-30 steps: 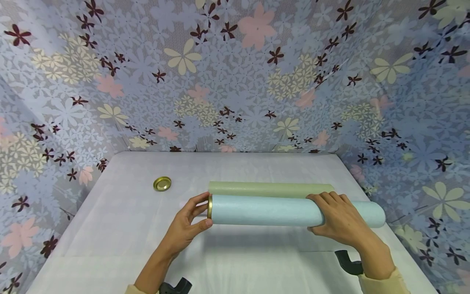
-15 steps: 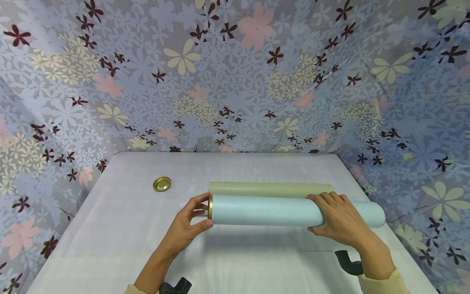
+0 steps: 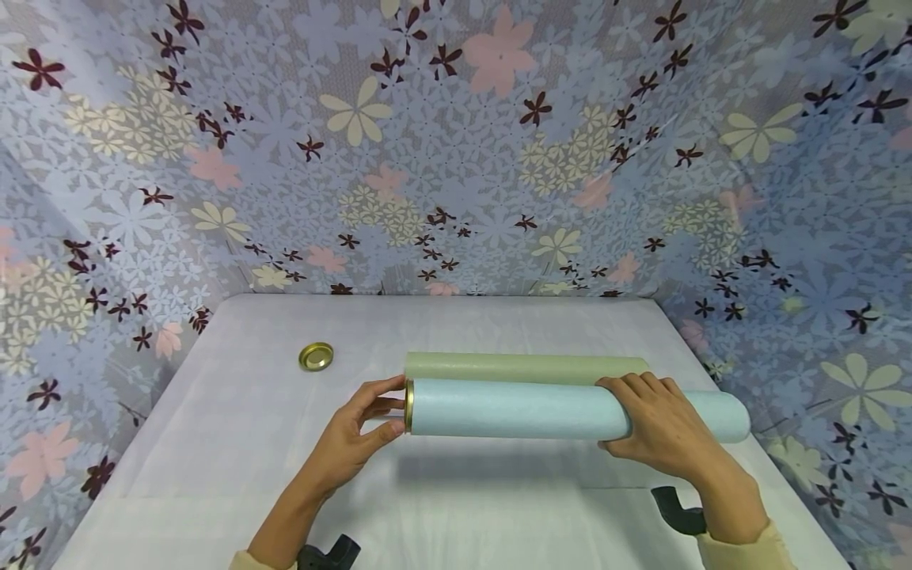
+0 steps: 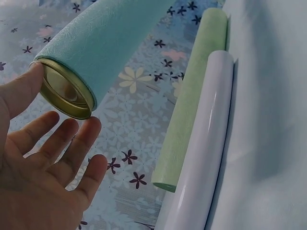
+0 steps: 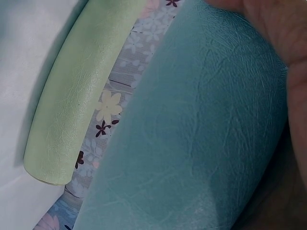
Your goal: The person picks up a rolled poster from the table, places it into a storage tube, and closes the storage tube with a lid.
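Note:
A light blue cardboard tube (image 3: pixel 513 408) is held level above the table, its surface finely creased. My right hand (image 3: pixel 651 419) grips it near its right part, fingers over the top and thumb below. A gold metal cap (image 4: pixel 67 88) sits in the tube's left end. With thumb and fingertips my left hand (image 3: pixel 359 427) pinches this cap's rim; the other fingers are spread. Behind the blue tube a pale green tube (image 3: pixel 527 366) lies on the table. Alongside it in the left wrist view is a glossy white roll (image 4: pixel 206 139), mostly hidden in the head view.
A loose round gold lid (image 3: pixel 316 356) lies on the white-covered table (image 3: pixel 235 443), left of the tubes. Flowered cloth (image 3: pixel 456 158) hangs behind the table and along both sides. Dark wrist straps show on both forearms.
My left hand has shifted slightly down and left, its thumb drawing back toward the cap's rim. The right hand and the blue tube stay almost in place.

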A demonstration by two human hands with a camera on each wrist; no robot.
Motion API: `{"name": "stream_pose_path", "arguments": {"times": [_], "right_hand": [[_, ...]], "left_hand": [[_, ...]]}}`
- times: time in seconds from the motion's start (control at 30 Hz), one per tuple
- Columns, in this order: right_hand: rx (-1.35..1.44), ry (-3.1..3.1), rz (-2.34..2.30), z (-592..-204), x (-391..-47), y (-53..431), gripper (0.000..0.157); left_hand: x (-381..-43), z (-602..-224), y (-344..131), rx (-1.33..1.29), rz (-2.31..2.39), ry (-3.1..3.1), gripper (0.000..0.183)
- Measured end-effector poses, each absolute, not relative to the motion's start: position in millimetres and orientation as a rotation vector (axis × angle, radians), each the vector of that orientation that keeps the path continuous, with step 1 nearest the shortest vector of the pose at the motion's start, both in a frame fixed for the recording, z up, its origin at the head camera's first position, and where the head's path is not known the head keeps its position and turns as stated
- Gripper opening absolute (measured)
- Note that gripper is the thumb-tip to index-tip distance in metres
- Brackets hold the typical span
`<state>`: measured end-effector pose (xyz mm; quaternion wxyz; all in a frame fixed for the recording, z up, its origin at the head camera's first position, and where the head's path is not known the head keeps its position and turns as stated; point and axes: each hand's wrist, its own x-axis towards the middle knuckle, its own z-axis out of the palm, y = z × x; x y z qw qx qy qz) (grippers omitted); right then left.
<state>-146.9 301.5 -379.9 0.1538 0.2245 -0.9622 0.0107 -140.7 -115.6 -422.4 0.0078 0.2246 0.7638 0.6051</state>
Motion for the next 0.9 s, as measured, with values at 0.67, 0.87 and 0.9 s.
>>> {"name": "stream_pose_path", "arguments": {"times": [0.67, 0.87, 0.9], "right_hand": [[0.693, -2.712, 0.018, -378.4, -144.6, 299.7, 0.080], [0.712, -2.712, 0.014, -378.4, -144.2, 299.8, 0.079], [0.716, -2.711, 0.009, -378.5, -144.4, 299.9, 0.080]], "left_hand": [[-141.1, -418.5, -117.7, 0.719, 1.812, 2.511, 0.051], [-141.5, -417.7, -116.1, 0.725, 1.806, 2.508, 0.050], [-141.6, -417.9, -115.8, 0.727, 1.804, 2.508, 0.050]]}}
